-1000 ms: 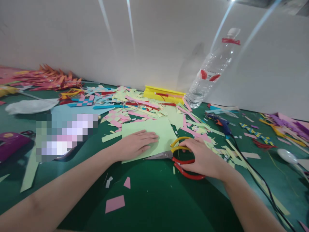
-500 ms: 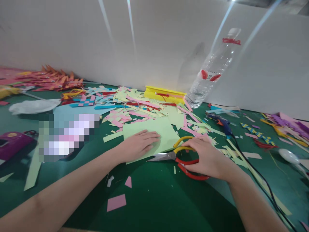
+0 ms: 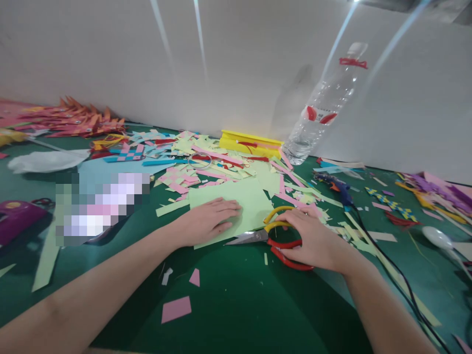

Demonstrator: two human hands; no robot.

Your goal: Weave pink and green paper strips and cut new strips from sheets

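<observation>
A pale green sheet of paper (image 3: pixel 250 204) lies at the middle of the green table. Flat upon its left part rests my left hand (image 3: pixel 206 221), fingers stretched out to the right. My right hand (image 3: pixel 309 236) is closed around the handles of a pair of scissors (image 3: pixel 254 238), one handle yellow and the other red. Their blades point left, along the near edge of the sheet. Small pink paper scraps (image 3: pixel 177 309) lie on the table nearer to me.
Cut paper strips (image 3: pixel 195 147) pile up behind the sheet. A tilted plastic bottle (image 3: pixel 320 108) leans on the wall. To the right are a blue glue gun (image 3: pixel 341 189) with a black cord and a white spoon (image 3: pixel 437 237). A purple object (image 3: pixel 22 219) lies left.
My left hand has slid slightly left on the sheet. The right hand and scissors are almost where they were; the whole view has shifted a little.
</observation>
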